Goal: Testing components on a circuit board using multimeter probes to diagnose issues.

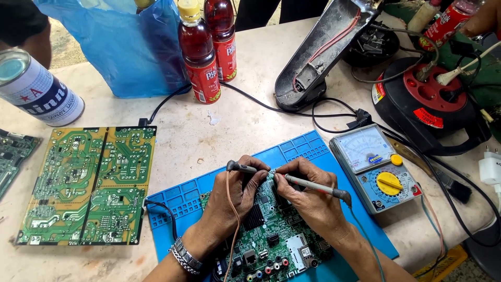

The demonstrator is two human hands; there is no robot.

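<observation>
A green circuit board point(271, 243) lies on a blue work mat point(302, 149) near the table's front edge. My left hand point(235, 196), with a metal bracelet on the wrist, grips a grey test probe point(245, 168) and touches its tip to the board's far edge. My right hand point(308, 196) holds a second grey probe point(313, 185), whose tip meets the same spot from the right. Thin leads run back from both probes. An analog multimeter point(376, 167) with a yellow dial sits at the mat's right edge.
A larger yellow-green circuit board point(86, 185) lies to the left, another board's corner point(13, 156) at the far left. Behind stand a metal can point(36, 89), a blue plastic bag point(130, 47), two red-liquid bottles point(201, 52), a grey stand point(323, 52) and a red cable reel point(430, 99).
</observation>
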